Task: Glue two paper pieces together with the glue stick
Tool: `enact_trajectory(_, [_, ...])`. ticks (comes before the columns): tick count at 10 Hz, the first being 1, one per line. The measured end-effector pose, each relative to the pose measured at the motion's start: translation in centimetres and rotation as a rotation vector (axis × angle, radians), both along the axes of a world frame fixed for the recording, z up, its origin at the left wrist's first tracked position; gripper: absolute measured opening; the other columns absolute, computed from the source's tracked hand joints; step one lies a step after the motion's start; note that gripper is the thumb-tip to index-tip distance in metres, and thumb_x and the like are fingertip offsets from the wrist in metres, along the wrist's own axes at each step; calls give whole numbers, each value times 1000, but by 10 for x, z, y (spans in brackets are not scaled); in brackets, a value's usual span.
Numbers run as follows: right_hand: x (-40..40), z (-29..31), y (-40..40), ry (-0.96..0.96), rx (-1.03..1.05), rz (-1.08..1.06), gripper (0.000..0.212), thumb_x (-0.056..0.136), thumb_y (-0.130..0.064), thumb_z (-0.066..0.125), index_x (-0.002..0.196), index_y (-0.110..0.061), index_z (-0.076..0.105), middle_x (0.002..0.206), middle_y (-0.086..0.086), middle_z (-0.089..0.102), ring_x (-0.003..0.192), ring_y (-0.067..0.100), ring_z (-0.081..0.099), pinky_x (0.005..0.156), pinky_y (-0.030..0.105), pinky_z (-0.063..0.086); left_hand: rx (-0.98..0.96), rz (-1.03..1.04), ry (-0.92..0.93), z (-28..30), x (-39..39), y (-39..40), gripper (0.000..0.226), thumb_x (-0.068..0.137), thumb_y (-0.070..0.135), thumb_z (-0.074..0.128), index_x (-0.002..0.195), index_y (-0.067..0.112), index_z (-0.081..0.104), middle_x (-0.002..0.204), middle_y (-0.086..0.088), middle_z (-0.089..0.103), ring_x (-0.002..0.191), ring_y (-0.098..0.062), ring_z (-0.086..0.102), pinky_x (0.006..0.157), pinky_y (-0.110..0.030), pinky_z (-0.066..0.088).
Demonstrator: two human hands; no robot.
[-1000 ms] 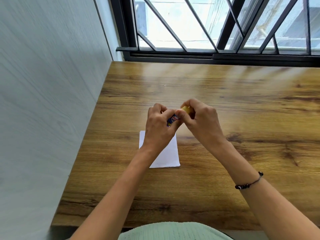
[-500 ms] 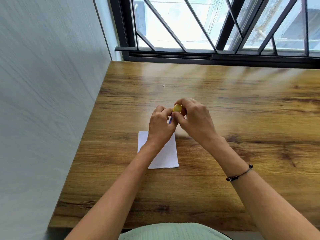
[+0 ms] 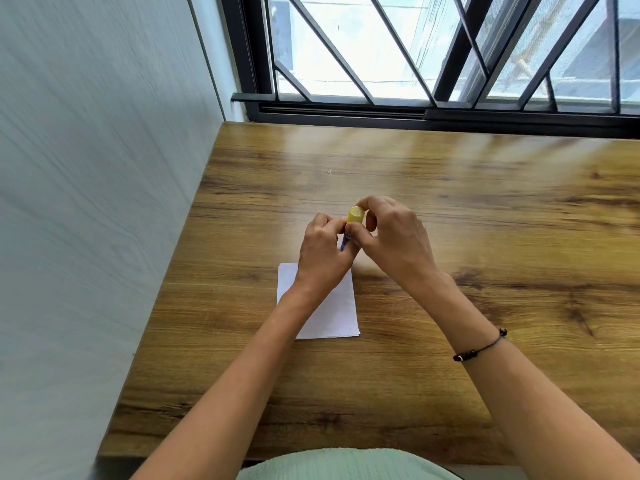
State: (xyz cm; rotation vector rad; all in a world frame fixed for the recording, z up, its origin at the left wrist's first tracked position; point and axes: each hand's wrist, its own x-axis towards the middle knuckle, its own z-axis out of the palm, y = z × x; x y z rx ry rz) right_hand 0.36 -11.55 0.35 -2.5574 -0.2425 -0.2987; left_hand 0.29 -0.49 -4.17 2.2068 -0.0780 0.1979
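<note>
On wooden table [image 3: 450, 341], white paper [image 3: 332, 317] lies flat, near-left of centre. Above its far edge, left hand [image 3: 322, 258] grips glue stick [image 3: 349, 233] body; right hand [image 3: 391, 237] pinches yellow cap [image 3: 356, 215].

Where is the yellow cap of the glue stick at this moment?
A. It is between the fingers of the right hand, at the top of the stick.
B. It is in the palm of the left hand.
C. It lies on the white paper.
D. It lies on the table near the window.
A: the yellow cap sits at the top of the glue stick, with the right hand curled round it.
</note>
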Motion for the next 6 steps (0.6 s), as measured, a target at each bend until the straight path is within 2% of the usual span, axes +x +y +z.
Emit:
enact_trajectory(1, [-1,-1,0,-3,-4,8,27,82,-30,62,102,-13,60,86,-1,58,81,22,58,64,29,36,-9,6,9,-1,-1,1,17,82,19,63,95,8,65,97,-10,57,86,-17,49,73,-21,35])
enact_trajectory(2, [-2,1,1,2,0,11,32,83,-34,61,107,-14,59,91,1,61,84,23,60,67,29,37,-21,1,20,3,-4,2,23,82,19,64,102,9,64,100,-9,56,89,-18,50,73,-19,36])
enact_trajectory(3, [-5,4,-1,-39,22,0,47,85,-45,56,120,-13,55,92,3,62,83,18,57,67,28,37,-58,-12,1,10,-9,8,36,80,13,63,116,11,60,101,-3,49,90,-12,46,72,-3,35])
enact_trajectory(4, [-4,10,-4,-82,63,-4,53,87,-50,46,121,-10,54,90,3,60,78,13,51,66,27,36,-58,13,-35,21,-11,19,49,78,5,61,125,11,52,106,-2,45,92,-10,44,73,-2,37])
enact_trajectory(5, [7,14,-9,-138,99,-16,52,91,-49,39,118,-8,56,106,10,65,90,24,58,69,28,38,-53,58,-103,29,-5,31,49,81,8,58,128,11,46,115,-9,48,98,-12,46,78,-14,39])
enact_trajectory(6, [21,27,-15,-83,43,-12,48,95,-42,38,126,-8,51,124,14,59,114,29,50,84,35,40,51,85,-112,37,6,40,50,88,19,51,135,9,38,132,-12,46,119,-19,45,96,-24,35])
